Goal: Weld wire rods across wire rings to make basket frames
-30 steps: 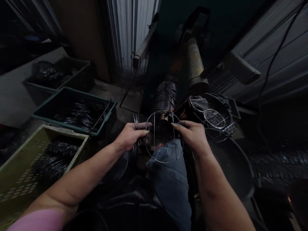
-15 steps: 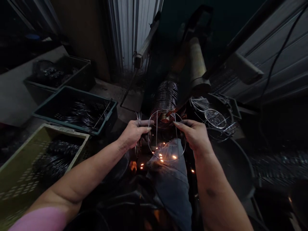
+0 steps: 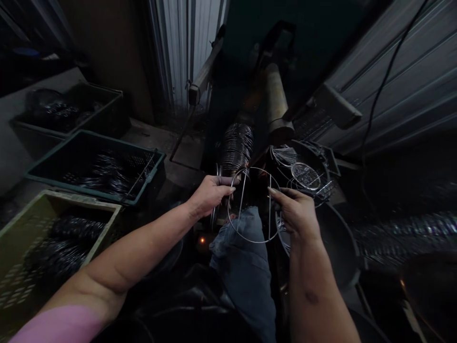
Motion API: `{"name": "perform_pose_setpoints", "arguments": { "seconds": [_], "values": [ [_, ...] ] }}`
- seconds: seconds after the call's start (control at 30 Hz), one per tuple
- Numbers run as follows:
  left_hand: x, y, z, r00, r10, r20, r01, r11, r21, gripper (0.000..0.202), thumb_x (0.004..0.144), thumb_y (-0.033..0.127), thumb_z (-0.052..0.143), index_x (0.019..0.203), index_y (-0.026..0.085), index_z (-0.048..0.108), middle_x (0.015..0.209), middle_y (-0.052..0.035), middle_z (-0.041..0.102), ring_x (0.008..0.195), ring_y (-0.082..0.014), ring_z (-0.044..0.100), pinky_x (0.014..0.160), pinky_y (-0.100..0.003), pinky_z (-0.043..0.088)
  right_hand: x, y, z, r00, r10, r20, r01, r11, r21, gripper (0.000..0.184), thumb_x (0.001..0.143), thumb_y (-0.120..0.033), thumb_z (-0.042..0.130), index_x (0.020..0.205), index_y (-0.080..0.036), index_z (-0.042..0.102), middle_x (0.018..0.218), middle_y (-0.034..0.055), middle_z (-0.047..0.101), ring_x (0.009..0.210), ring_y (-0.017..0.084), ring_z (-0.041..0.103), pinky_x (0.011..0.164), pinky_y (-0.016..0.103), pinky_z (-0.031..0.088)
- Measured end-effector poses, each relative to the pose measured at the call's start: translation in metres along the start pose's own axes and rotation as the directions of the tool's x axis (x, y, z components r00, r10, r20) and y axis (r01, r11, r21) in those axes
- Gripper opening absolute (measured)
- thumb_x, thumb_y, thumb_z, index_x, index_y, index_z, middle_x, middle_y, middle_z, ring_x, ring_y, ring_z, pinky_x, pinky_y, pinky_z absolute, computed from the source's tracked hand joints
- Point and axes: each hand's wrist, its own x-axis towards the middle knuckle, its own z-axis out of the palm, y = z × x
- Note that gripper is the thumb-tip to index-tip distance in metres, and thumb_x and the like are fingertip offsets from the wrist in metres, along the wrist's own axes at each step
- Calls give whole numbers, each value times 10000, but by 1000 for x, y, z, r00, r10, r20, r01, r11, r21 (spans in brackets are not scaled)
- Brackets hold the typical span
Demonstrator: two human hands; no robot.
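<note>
Both hands hold a round wire ring with two straight cross wires (image 3: 254, 238) above my denim-covered knee (image 3: 246, 257). My left hand (image 3: 210, 193) pinches the ring's left edge, fingers closed. My right hand (image 3: 296, 212) grips the right edge by one cross wire. Just behind the ring, a dense stack of wire rings (image 3: 235, 145) hangs on a dark machine arm (image 3: 274, 95). A few thin rings hang beside my left hand.
On the left floor stand a beige crate (image 3: 43, 238), a green crate (image 3: 93, 164) and a dark crate (image 3: 67, 109), all with dark wire parts. At right, a black basin (image 3: 335, 238) and a tray of finished wire pieces (image 3: 303, 174). A cable hangs along the corrugated wall.
Sparks flew under the ring half a second ago and are gone but for one ember. The ring and both hands have shifted slightly right and away from the machine tip.
</note>
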Motion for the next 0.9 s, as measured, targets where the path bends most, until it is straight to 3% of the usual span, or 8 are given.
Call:
{"name": "perform_pose_setpoints", "arguments": {
  "seconds": [0.2,0.27,0.4,0.5,0.7,0.8,0.9],
  "values": [
    [3,-1,0,999,-16,46,16,1000,-3,263,693,70,590,937,116,677,555,-4,585,457,-96,537,431,-220,454,0,-4,1,999,38,6,-38,999,37,349,485,-341,805,694,-123,629,471,-27,531,347,50,393,294,160,259],
    [2,-3,-2,998,18,67,-16,999,-38,341,696,81,606,1029,139,653,639,-15,624,509,-102,567,471,-222,475,0,-3,1,999,45,1,-45,998,52,348,475,-335,807,684,-125,624,478,-26,539,343,51,399,293,162,268],
    [-9,-10,-15,995,97,-27,-98,995,-32,637,744,230,628,1334,262,391,569,47,588,379,-70,489,362,-176,395,3,4,4,999,-6,-36,10,993,116,354,457,-329,812,679,-127,623,493,-19,564,367,79,459,335,190,356],
    [-28,-18,-31,989,115,-90,-114,993,12,703,777,324,592,1393,266,258,502,69,542,292,-56,412,287,-151,301,8,12,9,997,-43,-57,47,996,77,340,500,-377,781,667,-132,615,431,-41,518,340,76,430,316,188,328],
    [-68,-33,-51,990,74,-124,-71,997,32,644,781,335,574,1368,243,325,507,57,551,284,-48,395,284,-143,281,22,27,37,997,-71,-14,70,997,-37,320,542,-390,734,679,-144,582,431,-58,492,329,77,437,308,182,319],
    [-76,-35,-56,988,69,-141,-67,998,15,636,753,312,603,1342,224,378,499,56,546,297,-47,395,289,-141,277,27,38,45,997,-73,28,75,991,-110,374,543,-360,729,806,-138,584,456,-57,508,327,105,478,291,186,309],
    [-76,-30,-59,983,102,-152,-103,995,1,652,701,288,655,1307,197,434,496,59,536,317,-46,402,297,-142,290,30,52,41,998,-55,40,62,979,-196,397,568,-354,708,866,-123,584,438,-59,496,315,112,483,294,184,310]
  ]
}}
